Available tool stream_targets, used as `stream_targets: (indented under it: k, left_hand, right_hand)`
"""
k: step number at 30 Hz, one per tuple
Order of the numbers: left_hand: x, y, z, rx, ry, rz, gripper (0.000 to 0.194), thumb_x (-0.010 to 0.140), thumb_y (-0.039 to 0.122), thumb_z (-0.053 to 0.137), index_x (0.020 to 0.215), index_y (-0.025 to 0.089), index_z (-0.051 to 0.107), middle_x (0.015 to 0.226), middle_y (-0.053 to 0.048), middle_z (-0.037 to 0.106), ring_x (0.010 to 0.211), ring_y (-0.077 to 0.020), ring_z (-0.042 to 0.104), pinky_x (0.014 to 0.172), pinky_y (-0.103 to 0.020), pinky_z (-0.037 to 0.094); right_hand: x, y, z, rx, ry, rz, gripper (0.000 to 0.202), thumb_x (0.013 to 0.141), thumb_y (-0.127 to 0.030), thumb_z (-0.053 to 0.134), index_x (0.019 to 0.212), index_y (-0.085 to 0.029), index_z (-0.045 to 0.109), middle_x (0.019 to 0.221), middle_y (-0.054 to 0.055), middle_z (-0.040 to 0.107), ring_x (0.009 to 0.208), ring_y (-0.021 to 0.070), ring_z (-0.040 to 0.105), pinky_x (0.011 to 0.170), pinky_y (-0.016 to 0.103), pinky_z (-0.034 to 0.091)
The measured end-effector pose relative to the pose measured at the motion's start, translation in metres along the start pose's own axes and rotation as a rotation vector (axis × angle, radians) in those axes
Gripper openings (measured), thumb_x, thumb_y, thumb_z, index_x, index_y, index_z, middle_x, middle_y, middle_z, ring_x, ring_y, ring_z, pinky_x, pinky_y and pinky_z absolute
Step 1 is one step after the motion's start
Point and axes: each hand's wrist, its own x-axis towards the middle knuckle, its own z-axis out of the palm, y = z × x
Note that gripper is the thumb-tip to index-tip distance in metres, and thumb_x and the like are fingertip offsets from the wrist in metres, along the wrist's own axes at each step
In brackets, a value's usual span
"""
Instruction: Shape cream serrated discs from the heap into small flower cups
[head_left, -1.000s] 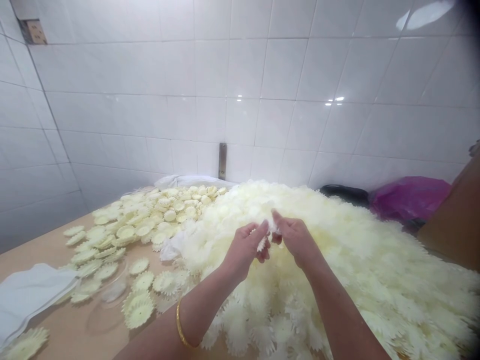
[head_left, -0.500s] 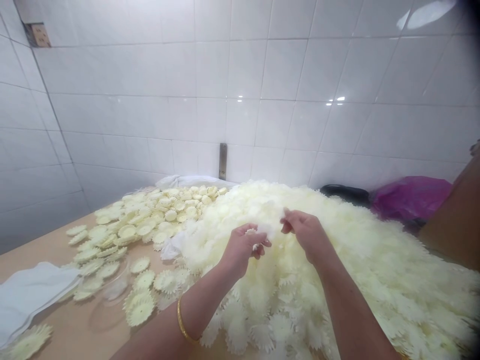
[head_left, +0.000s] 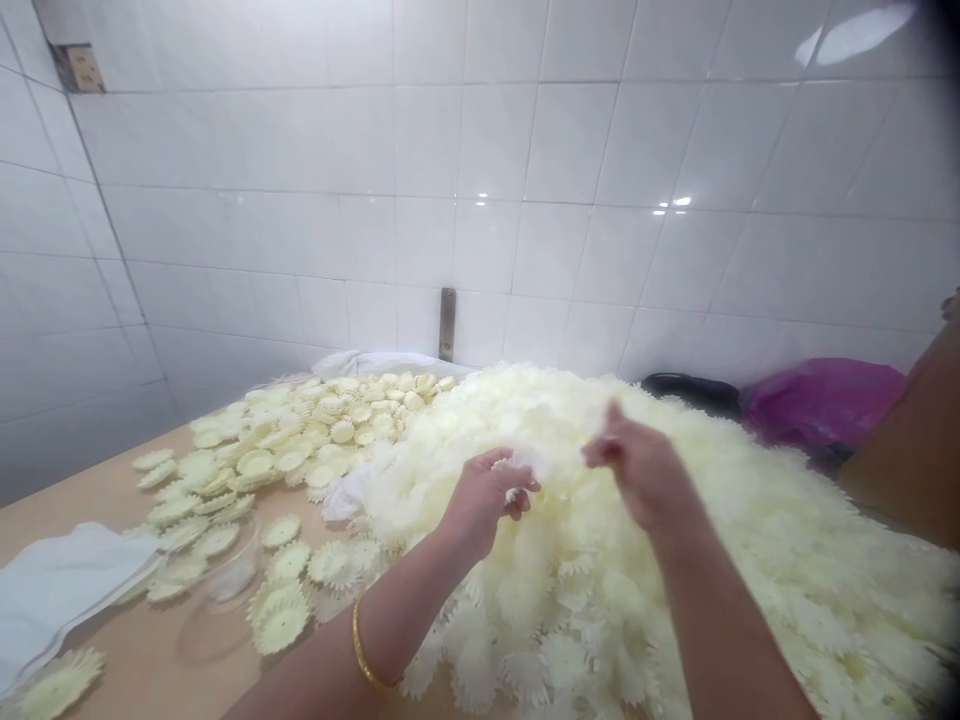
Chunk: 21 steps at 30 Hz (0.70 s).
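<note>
My left hand [head_left: 487, 500] is closed in a pinch on a thin, pale, toothed-edged flower petal piece [head_left: 525, 462], partly hidden by the fingers. To the right of it, my right hand [head_left: 641, 470] is raised over the heap with its fingers curled. Motion smears its fingertips, so I cannot tell whether anything is between them. Both hands hover above a large heap of sheer, cream-white petal pieces [head_left: 757, 540], which spreads below them and far to the right.
Stacked pale-yellow toothed discs [head_left: 255, 462] cover the table's left part. White sheets [head_left: 71, 575] and a clear round dish [head_left: 232, 575] lie nearer on the tabletop [head_left: 161, 665]. A black object [head_left: 690, 388] and a purple plastic bag [head_left: 825, 395] rest by the tiled wall [head_left: 495, 140]. Someone's limb [head_left: 911, 450] shows at right.
My right hand has drawn away to the right from my left hand, and its fingers now blur. My left hand has stayed nearly still with its petal piece.
</note>
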Motion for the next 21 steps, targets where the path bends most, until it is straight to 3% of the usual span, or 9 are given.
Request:
stream_targets:
  k: [2, 4, 6, 8, 10, 12, 16, 21]
  left_hand:
    - [0.000, 0.000, 0.000, -0.022, 0.017, -0.035, 0.038, 0.062, 0.017, 0.064, 0.096, 0.012, 0.047, 0.059, -0.004, 0.058, 0.042, -0.0076, 0.044, 0.043, -0.020, 0.030]
    - [-0.001, 0.001, 0.000, -0.032, 0.012, -0.057, 0.038, 0.064, 0.016, 0.063, 0.098, 0.011, 0.047, 0.059, -0.004, 0.057, 0.042, -0.0077, 0.044, 0.043, -0.020, 0.030]
    - [-0.001, 0.001, 0.000, -0.028, -0.002, -0.065, 0.032, 0.064, 0.017, 0.062, 0.093, 0.011, 0.048, 0.060, -0.004, 0.056, 0.042, -0.0071, 0.044, 0.042, -0.020, 0.030]
    - [0.000, 0.001, 0.000, -0.024, -0.023, -0.048, 0.024, 0.066, 0.018, 0.061, 0.086, 0.011, 0.050, 0.064, -0.004, 0.056, 0.042, -0.0060, 0.044, 0.041, -0.019, 0.030]
    - [0.001, 0.001, -0.002, -0.036, -0.054, -0.012, 0.017, 0.068, 0.020, 0.060, 0.081, 0.011, 0.052, 0.070, -0.005, 0.057, 0.042, -0.0051, 0.045, 0.040, -0.018, 0.030]
    - [0.003, 0.001, -0.003, -0.069, -0.090, 0.008, 0.015, 0.069, 0.020, 0.059, 0.079, 0.011, 0.053, 0.075, -0.005, 0.056, 0.043, -0.0051, 0.047, 0.039, -0.018, 0.030]
    - [0.005, 0.002, -0.005, -0.139, -0.135, -0.030, 0.013, 0.068, 0.017, 0.059, 0.079, 0.012, 0.053, 0.076, -0.004, 0.056, 0.045, -0.0061, 0.051, 0.039, -0.018, 0.031]
    - [0.004, 0.004, -0.006, -0.131, -0.099, -0.044, 0.018, 0.065, 0.017, 0.063, 0.080, 0.013, 0.052, 0.076, -0.004, 0.057, 0.045, -0.0052, 0.050, 0.041, -0.017, 0.032]
  right_hand:
    - [0.006, -0.005, -0.017, 0.305, 0.112, -0.053, 0.045, 0.065, -0.054, 0.062, 0.047, -0.018, 0.042, 0.042, -0.006, 0.042, 0.044, 0.0092, 0.044, 0.063, 0.030, 0.046]
    - [0.010, -0.006, -0.027, 0.384, 0.194, -0.071, 0.044, 0.066, -0.050, 0.063, 0.045, -0.019, 0.040, 0.041, -0.006, 0.040, 0.043, 0.0088, 0.043, 0.062, 0.030, 0.046]
    - [0.009, -0.002, -0.023, 0.231, 0.168, 0.002, 0.039, 0.062, -0.048, 0.067, 0.047, -0.019, 0.046, 0.040, -0.005, 0.043, 0.044, 0.0100, 0.044, 0.058, 0.028, 0.044]
    - [0.003, 0.004, -0.008, -0.043, -0.029, 0.103, 0.039, 0.060, -0.050, 0.067, 0.048, -0.017, 0.052, 0.044, -0.001, 0.048, 0.049, 0.0121, 0.048, 0.060, 0.028, 0.043]
    - [-0.003, 0.010, 0.010, -0.252, -0.258, 0.147, 0.045, 0.066, -0.056, 0.059, 0.049, -0.014, 0.055, 0.050, 0.002, 0.053, 0.054, 0.0136, 0.050, 0.061, 0.028, 0.041]
    - [-0.008, 0.014, 0.023, -0.338, -0.337, 0.142, 0.048, 0.069, -0.058, 0.054, 0.052, -0.014, 0.055, 0.051, 0.002, 0.053, 0.053, 0.0130, 0.048, 0.057, 0.026, 0.039]
    - [-0.009, 0.019, 0.030, -0.438, -0.282, 0.057, 0.044, 0.072, -0.055, 0.047, 0.054, -0.015, 0.052, 0.051, 0.000, 0.048, 0.052, 0.0123, 0.045, 0.051, 0.024, 0.036]
    - [-0.004, 0.026, 0.024, -0.570, -0.134, -0.050, 0.035, 0.073, -0.046, 0.046, 0.052, -0.018, 0.042, 0.048, -0.004, 0.037, 0.048, 0.0099, 0.034, 0.047, 0.022, 0.028]
